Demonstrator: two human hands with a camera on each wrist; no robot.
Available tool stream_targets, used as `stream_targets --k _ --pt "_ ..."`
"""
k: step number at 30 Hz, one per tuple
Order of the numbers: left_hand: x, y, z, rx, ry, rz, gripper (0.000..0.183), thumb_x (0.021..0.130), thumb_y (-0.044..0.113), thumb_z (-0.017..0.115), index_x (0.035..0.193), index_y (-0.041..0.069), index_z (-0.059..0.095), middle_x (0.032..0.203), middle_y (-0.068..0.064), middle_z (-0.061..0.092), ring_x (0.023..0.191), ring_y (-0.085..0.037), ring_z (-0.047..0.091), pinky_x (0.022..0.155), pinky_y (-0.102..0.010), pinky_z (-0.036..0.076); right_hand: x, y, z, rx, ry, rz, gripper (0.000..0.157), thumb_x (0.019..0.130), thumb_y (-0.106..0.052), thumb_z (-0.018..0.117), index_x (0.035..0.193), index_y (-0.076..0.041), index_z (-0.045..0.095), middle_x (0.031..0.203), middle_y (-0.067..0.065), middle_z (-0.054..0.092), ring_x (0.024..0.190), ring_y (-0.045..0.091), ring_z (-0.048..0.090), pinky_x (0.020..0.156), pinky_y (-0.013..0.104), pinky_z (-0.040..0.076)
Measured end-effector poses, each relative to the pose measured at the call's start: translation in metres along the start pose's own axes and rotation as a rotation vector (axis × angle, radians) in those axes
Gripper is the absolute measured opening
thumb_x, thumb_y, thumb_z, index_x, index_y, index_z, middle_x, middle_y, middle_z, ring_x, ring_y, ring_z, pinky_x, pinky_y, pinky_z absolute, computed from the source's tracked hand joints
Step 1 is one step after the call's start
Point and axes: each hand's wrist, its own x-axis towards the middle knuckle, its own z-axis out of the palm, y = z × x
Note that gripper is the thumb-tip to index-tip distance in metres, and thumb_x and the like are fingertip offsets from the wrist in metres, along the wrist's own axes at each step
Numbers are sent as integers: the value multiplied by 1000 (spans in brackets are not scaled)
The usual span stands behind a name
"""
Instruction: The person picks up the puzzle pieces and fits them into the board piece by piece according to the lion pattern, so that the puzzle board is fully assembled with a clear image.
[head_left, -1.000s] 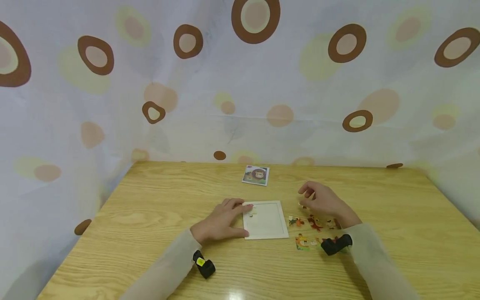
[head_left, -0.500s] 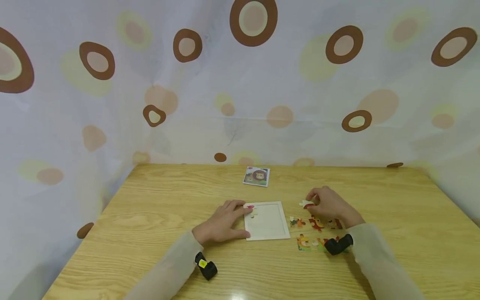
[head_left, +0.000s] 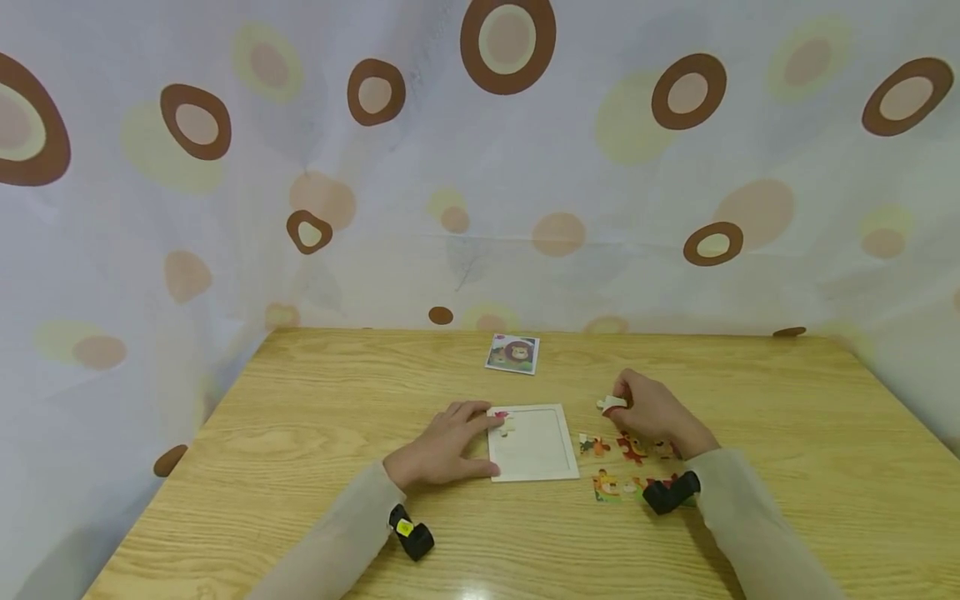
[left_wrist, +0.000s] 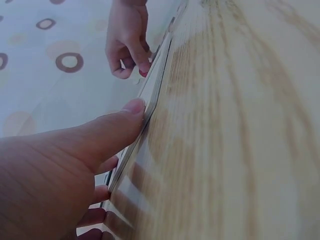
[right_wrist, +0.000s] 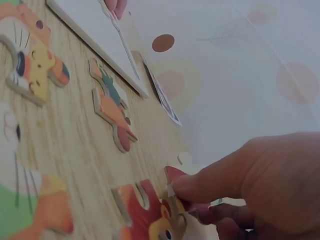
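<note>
My left hand (head_left: 442, 446) rests on the left side of a white puzzle tray (head_left: 534, 479), thumb at the near corner and fingers at the far one. A pale jigsaw piece with a pink patch (head_left: 508, 427) lies in the tray's far left corner, partly under a finger. My right hand (head_left: 660, 408) pinches a white and red jigsaw piece (head_left: 614, 403) between thumb and fingers, right of the tray. In the right wrist view the thumb covers part of this red-edged piece (right_wrist: 173, 173). Close below it lies a red jigsaw piece with an animal face (right_wrist: 145, 207).
Several loose jigsaw pieces lie in two rows right of the tray, among them an orange and green one (head_left: 595, 445) and a yellow one (head_left: 606, 485). A lion picture card (head_left: 513, 353) lies behind the tray. A patterned cloth (head_left: 480, 167) hangs behind the wooden table (head_left: 337, 383).
My right hand has come down on the white and red jigsaw piece, pinched it, and shifted it slightly left and tilted it. The left hand keeps its place on the tray.
</note>
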Motion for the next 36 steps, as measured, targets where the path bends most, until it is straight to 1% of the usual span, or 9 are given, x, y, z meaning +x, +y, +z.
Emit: stream_targets --k 7,10,16,18,20,23,27,31,36 --pt "0 1 2 -11 5 -6 67 88 43 67 145 16 44 154 -10 31 142 -32 25 112 -56 22 4 2 6 39 72 -48 13 91 -8 63 97 -2 53 87 10 57 70 18 48 64 32 41" --pt "0 2 4 -14 -3 -7 68 88 43 67 145 16 43 155 -10 30 142 -31 25 112 -56 22 6 3 11 48 92 -79 12 91 -9 64 99 -3 56 87 9 59 70 16 50 64 31 44" --pt "-1 1 7 -2 4 0 68 89 43 66 145 14 43 155 -11 31 142 -30 26 112 -55 23 11 -6 23 133 89 -106 13 91 -10 65 100 -1 59 82 7 62 60 12 49 54 26 44" --pt "-1 0 8 -7 2 1 68 89 44 66 145 14 43 154 -11 31 142 -30 26 112 -55 23 13 -10 27 143 83 -122 13 91 -10 65 99 -1 60 80 6 62 61 11 51 55 26 44" --pt "-1 0 8 -13 -2 -1 67 89 44 66 145 14 43 155 -11 30 142 -30 26 112 -55 23 14 -14 31 134 74 -149 11 91 -10 66 97 -2 62 80 4 63 65 11 54 60 27 45" --pt "-1 -1 7 -14 -1 0 67 89 44 66 145 14 44 155 -11 30 142 -30 26 112 -55 23 17 -18 37 126 50 -177 8 91 -11 65 95 -5 63 80 2 65 69 11 57 64 28 46" --pt "0 0 6 -10 1 -8 68 89 44 66 146 15 42 155 -10 29 142 -29 25 113 -54 22 22 -24 45 165 14 -199 5 92 -11 65 93 -6 63 79 2 66 66 11 58 59 27 47" --pt "1 1 4 -15 2 -10 68 89 43 66 146 14 42 155 -10 30 141 -30 26 112 -54 22 27 -32 53 163 26 -231 5 90 -11 66 89 -6 64 76 1 65 62 8 56 56 24 45" --pt "1 3 1 -29 9 -3 67 89 40 67 145 12 44 154 -12 30 141 -32 26 112 -54 22 33 -42 60 159 56 -246 7 89 -11 67 86 -5 65 76 0 66 63 8 54 58 23 44"
